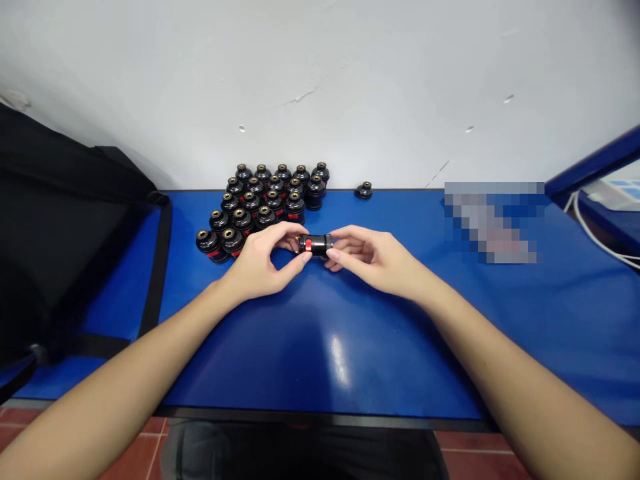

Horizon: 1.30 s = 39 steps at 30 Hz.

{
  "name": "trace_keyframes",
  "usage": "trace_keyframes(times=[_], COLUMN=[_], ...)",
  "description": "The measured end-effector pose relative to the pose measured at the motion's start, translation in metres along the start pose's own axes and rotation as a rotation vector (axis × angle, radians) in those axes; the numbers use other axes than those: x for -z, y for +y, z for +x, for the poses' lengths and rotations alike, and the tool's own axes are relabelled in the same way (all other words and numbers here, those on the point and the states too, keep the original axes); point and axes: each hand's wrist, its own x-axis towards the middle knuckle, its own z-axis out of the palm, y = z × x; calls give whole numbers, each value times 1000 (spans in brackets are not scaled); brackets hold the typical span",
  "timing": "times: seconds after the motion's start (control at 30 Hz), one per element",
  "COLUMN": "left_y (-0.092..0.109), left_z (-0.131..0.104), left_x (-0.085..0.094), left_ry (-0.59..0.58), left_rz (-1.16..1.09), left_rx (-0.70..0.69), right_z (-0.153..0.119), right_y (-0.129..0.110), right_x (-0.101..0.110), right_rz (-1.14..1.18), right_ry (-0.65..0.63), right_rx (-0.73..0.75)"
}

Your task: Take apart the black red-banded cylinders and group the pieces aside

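A small black cylindrical part with a red band (315,244) is held sideways between both hands, just above the blue table (320,347). My left hand (260,263) pinches its left end with thumb and fingers. My right hand (367,257) grips its right end. Close behind my left hand stands a cluster of several similar black parts with brass tops and red bands (263,200), upright in rows.
One lone black part (363,191) sits by the white wall at the back. A black bag (60,253) fills the left side. A blurred patch (493,220) lies at the right, with white cables (600,233) and a blue frame beyond.
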Motion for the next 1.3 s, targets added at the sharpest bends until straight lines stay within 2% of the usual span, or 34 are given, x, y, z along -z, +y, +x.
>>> trace_keyframes(times=[0.1, 0.27, 0.5, 0.7, 0.83, 0.9, 1.07, 1.13, 1.23, 1.3], left_y=[-1, -3, -1, -2, -1, 0, 1, 2, 2, 3], left_z=[-1, -2, -1, -2, -1, -1, -1, -1, -2, -2], left_x=[0, -1, -1, 0, 0, -1, -1, -1, 0, 0], left_ry=[-8, -19, -19, -25, -18, -24, -36, -38, -29, -27], left_rz=[-1, -13, -19, -9, -7, -1, 0, 0, 3, 4], left_rx=[-6, -7, -18, -13, -16, -26, -16, -13, -12, -8], right_z=[0, 0, 2, 1, 1, 1, 0, 1, 1, 1], right_y=[1, 2, 3, 3, 3, 1, -2, -2, -1, 0], right_x=[-2, 1, -2, -3, -4, -5, -4, -4, -5, -5], right_rz=[-22, 5, 15, -9, -10, -27, -78, -76, -54, -53], right_ry=[30, 41, 82, 56, 66, 76, 70, 71, 112, 122], right_rx=[13, 163, 23, 201, 55, 41, 238, 209, 82, 87])
